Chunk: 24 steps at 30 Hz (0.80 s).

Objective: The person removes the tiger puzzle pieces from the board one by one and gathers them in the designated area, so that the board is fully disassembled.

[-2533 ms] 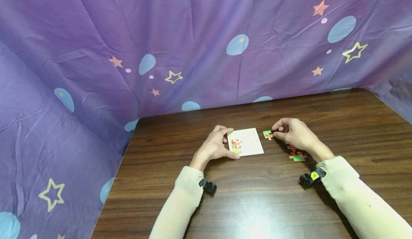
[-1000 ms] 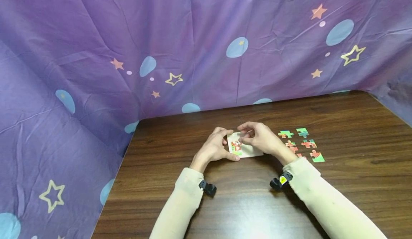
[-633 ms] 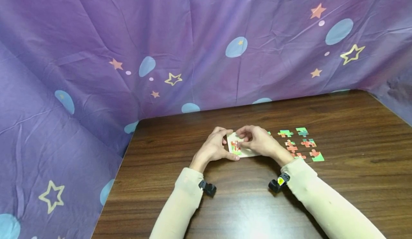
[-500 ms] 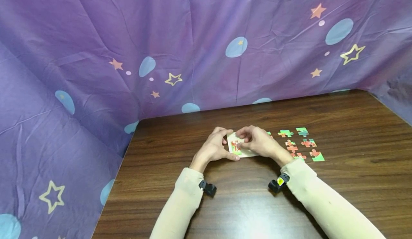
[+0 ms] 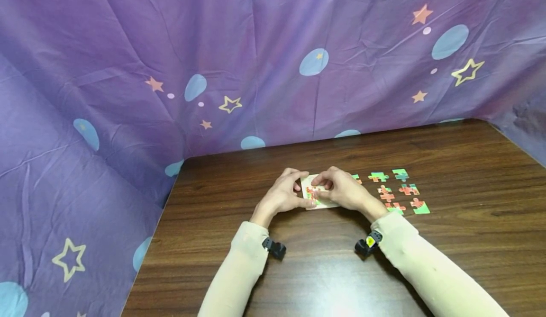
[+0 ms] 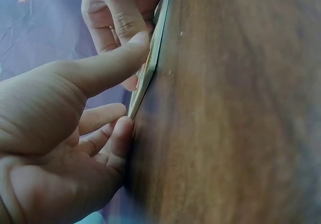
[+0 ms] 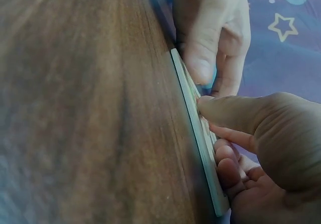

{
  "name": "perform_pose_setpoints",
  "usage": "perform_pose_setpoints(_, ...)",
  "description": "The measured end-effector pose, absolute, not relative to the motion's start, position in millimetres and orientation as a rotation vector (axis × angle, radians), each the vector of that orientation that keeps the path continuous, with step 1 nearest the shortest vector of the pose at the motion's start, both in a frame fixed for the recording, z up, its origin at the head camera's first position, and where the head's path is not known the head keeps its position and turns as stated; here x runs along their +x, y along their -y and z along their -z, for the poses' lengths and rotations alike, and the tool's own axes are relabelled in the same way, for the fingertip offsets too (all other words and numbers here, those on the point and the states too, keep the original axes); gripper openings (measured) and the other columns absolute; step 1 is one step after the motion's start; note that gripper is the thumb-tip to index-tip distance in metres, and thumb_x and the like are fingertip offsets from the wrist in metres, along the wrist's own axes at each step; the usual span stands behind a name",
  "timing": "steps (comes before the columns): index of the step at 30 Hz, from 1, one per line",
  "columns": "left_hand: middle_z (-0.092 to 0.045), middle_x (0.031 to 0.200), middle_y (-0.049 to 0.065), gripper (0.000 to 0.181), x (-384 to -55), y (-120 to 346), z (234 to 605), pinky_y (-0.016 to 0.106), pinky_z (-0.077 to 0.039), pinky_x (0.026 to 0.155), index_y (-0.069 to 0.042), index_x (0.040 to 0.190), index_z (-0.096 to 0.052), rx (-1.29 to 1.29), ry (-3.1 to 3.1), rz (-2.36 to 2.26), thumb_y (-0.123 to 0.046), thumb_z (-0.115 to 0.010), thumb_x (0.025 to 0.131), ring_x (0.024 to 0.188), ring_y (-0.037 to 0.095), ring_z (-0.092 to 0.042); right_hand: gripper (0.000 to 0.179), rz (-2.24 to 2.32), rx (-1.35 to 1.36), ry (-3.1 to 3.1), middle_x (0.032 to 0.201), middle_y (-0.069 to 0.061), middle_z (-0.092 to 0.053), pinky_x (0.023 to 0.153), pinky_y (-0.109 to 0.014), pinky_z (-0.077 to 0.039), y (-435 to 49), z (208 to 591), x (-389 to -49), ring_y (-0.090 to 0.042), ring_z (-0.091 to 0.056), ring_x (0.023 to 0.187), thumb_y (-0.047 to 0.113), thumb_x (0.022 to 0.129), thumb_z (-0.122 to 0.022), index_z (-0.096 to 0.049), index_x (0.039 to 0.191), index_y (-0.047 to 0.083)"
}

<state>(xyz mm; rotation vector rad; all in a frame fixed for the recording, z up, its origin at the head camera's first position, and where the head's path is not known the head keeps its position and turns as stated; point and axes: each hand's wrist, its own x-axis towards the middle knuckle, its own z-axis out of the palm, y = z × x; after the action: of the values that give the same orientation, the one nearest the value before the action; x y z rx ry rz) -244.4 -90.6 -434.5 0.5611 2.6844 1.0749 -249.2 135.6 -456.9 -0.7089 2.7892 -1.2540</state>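
Observation:
A small white puzzle board (image 5: 328, 205) lies on the wooden table, with red and green pieces (image 5: 310, 193) set in its left part. My left hand (image 5: 281, 194) grips the board's left side, fingers at the back corner and thumb over the front edge. In the left wrist view, the thumb tip presses at the board's near edge. Bent over the board, my right hand (image 5: 343, 189) has thumb and index finger close together on its surface, pinching a puzzle piece that the fingers mostly hide. The right wrist view shows the board edge-on (image 7: 198, 136), flat on the table.
Several loose puzzle pieces lie right of the board: a green and blue one (image 5: 400, 175), a green and orange one (image 5: 378, 177), a red one with a green corner (image 5: 420, 206). Another piece (image 5: 356, 178) peeks out behind my right hand. A purple star-printed cloth (image 5: 273, 61) hangs behind the table.
My right hand has moved left from the loose pieces to the board and come down onto it. My left thumb has shifted slightly inward over the board's front edge.

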Motion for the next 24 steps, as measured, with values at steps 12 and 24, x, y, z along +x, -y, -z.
perform_pose_setpoints(12, -0.053, 0.151, 0.007, 0.077, -247.0, 90.2, 436.7, 0.026, -0.051, 0.089, -0.01, 0.159, -0.06, 0.551, -2.674, -1.108, -0.017, -0.095, 0.091, 0.109, 0.016, -0.059, 0.026, 1.306, -0.707, -2.758, 0.102, -0.009, -0.069, 0.082, -0.034, -0.052, -133.9, 457.3, -248.1, -0.02, -0.063, 0.09, 0.008, 0.089, -0.092, -0.076, 0.11, 0.007)
perform_pose_setpoints(24, -0.054, 0.151, 0.008, 0.078, -246.4, 89.4, 435.6, 0.027, -0.052, 0.09, -0.01, 0.159, -0.06, 0.54, -2.673, -1.113, -0.017, -0.095, 0.09, 0.109, 0.016, -0.06, 0.027, 1.382, -0.657, -2.655, 0.1, -0.008, -0.075, 0.077, -0.027, -0.052, -134.4, 455.6, -248.8, -0.018, -0.064, 0.087, 0.002, 0.089, -0.088, -0.078, 0.114, 0.004)
